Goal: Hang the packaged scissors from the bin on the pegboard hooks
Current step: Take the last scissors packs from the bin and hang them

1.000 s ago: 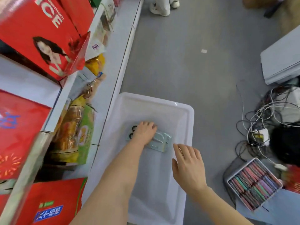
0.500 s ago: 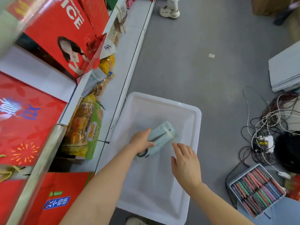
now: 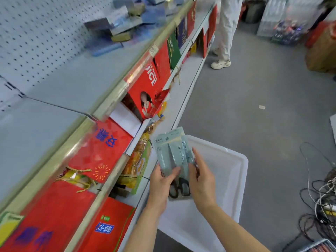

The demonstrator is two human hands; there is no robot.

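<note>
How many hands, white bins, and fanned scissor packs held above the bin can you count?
Hands: 2, left hand and right hand
White bin: 1
Scissor packs: about 3, overlapping, so the count is uncertain
Total: about 6

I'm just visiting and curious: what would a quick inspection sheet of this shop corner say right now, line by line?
Surface: grey floor; white shelves along the left.
Job's things: packaged scissors, several packs fanned out, held above the white bin; pegboard upper left, hooks not made out.
Clutter: red gift boxes and snack bags on the shelves; tray of coloured items at bottom right.
Hands: left hand and right hand both grip the packs.
Cables: tangled wires on the floor at right.
Surroundings: another person's legs up the aisle; stacked goods beyond.
</note>
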